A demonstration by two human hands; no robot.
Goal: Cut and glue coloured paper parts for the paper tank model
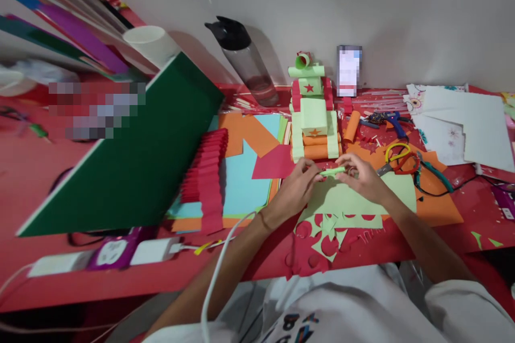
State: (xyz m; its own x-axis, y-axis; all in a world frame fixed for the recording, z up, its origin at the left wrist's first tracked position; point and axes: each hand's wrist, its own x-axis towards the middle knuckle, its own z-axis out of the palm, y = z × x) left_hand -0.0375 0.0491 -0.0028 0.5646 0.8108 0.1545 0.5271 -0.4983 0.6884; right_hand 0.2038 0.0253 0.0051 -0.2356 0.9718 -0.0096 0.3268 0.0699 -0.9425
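A thin roll of light green paper [333, 171] stretches between my two hands. My left hand [300, 185] pinches its left end, and my right hand [361, 176] has its fingers closed around the right end. Just beyond them stands a paper model tank [314, 115] in light green, orange and red, with red and orange stars on it. Under my hands lies a light green paper sheet [362, 195]. Nearer to me are light green scraps [330, 244] with round holes cut out.
Right of my hands lie scissors with yellow and red handles [398, 158], teal-handled pliers [436, 174] and a blue glue gun [396, 123]. A phone [349, 71] leans on the wall by a water bottle [249, 61]. A green board [132, 161] slants at left, near a power strip [115, 252].
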